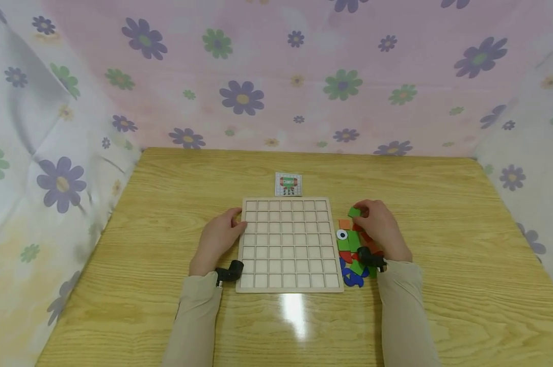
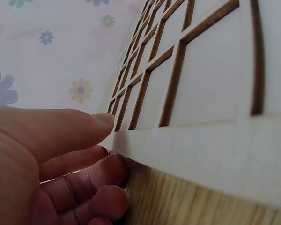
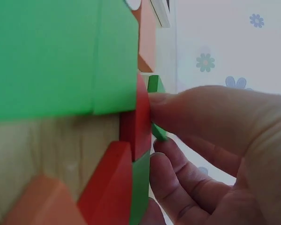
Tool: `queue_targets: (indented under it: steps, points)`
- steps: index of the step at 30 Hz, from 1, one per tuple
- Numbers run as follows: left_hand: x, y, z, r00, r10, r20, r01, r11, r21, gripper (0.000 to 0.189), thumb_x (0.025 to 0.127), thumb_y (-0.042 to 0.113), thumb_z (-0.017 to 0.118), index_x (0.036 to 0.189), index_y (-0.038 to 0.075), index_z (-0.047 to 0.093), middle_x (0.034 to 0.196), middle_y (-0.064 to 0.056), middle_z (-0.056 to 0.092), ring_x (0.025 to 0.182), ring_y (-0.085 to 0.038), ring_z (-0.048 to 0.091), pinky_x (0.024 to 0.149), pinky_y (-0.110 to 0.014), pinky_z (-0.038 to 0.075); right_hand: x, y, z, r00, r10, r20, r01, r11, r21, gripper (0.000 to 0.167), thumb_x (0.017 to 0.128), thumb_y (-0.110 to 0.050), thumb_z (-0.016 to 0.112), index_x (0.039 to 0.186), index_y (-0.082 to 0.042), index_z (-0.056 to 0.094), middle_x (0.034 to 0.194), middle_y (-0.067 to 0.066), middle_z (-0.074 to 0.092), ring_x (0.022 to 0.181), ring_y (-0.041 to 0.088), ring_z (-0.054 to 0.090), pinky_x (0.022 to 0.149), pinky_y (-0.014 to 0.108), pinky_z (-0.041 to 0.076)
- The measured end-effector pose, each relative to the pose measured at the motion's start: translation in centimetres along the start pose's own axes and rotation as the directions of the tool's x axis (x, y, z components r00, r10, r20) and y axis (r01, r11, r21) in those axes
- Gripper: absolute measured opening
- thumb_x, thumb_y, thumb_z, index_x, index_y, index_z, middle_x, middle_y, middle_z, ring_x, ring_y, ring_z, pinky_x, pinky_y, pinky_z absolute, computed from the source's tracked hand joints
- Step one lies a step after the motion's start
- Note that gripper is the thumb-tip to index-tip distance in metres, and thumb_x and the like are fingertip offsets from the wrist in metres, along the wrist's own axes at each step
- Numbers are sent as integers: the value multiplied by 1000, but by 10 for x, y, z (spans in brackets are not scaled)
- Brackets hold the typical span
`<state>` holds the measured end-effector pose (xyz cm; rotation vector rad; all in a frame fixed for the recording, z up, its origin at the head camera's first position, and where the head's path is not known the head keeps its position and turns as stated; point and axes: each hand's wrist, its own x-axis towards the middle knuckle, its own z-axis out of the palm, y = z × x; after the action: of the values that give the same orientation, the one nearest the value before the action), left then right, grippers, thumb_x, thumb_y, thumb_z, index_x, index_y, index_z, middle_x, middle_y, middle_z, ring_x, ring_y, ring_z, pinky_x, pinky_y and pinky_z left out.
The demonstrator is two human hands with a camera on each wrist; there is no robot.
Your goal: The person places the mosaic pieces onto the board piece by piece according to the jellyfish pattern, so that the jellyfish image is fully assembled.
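A pale wooden grid board (image 1: pixel 285 245) lies flat on the table. At its left edge my left hand (image 1: pixel 218 237) holds the rim, the thumb (image 2: pixel 96 126) over the edge and the other fingers curled against the side. To the right of the board, my right hand (image 1: pixel 380 227) pinches a green block (image 1: pixel 354 212) between thumb and fingers, at the far end of a pile of coloured pieces. In the right wrist view the thumb covers part of that green block (image 3: pixel 154 84). A red piece (image 3: pixel 140 122) lies close by the thumb.
A small pattern card (image 1: pixel 288 184) lies behind the board. The pile holds an orange square (image 1: pixel 344 224), a white eye disc (image 1: pixel 342 235), green pieces (image 1: pixel 353 241) and blue pieces (image 1: pixel 352 278). Flowered cloth (image 1: pixel 299 97) walls in the table.
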<state>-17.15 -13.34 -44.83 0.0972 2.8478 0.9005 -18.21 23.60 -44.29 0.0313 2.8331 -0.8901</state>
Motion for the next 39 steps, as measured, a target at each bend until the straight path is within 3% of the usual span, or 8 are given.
queue_targets:
  steps: [6,11,16,20,22,30,39]
  points:
    - [0,0,0,1000,-11,5,11,1000,-4,47,87,36,54,127,12,49,75,2,53,65,-15,47,59,-29,36,-1,4,2,999,16,36,-19,994,107,28,87,-20,57,111,-9,50,106,12,50,89,28,47,75,40,41]
    - [-1,0,0,1000,-10,3,10,1000,0,47,87,36,54,127,12,49,75,2,52,64,-15,46,58,-29,35,0,3,3,1000,16,2,-16,988,151,28,88,-24,56,113,-11,52,108,11,53,92,27,48,79,42,40]
    - [-2,-1,1,1000,-8,-3,8,1000,14,45,86,30,56,126,11,50,73,3,51,61,-14,46,55,-28,34,3,-4,5,995,31,-96,-13,983,185,30,89,-27,54,115,-12,54,112,11,53,97,27,48,83,44,39]
    - [-1,-1,0,1000,-2,-13,3,1000,15,44,87,28,57,127,11,49,72,3,51,59,-14,45,54,-28,33,3,-16,6,978,-1,-209,42,980,193,29,88,-28,56,112,-12,58,107,10,57,95,25,51,80,42,40]
    - [-1,-1,0,1000,-2,-13,2,1000,18,44,87,28,56,127,13,49,72,3,51,60,-14,46,54,-28,34,2,-24,7,974,-23,-226,70,976,204,29,87,-29,57,111,-13,60,103,8,58,92,24,52,76,40,41]
    - [1,2,-2,1000,-23,7,22,1000,22,45,87,30,54,129,15,48,76,5,53,66,-15,48,61,-31,37,10,-53,16,991,-82,-109,107,962,250,30,85,-34,59,112,-19,61,105,3,58,93,21,52,75,38,42]
    - [0,1,-2,999,-32,9,31,999,27,45,87,29,54,129,15,47,74,6,52,62,-14,47,57,-29,35,25,-91,38,991,-133,-2,128,947,293,26,86,-30,59,109,-20,61,100,1,58,86,18,55,71,35,44]
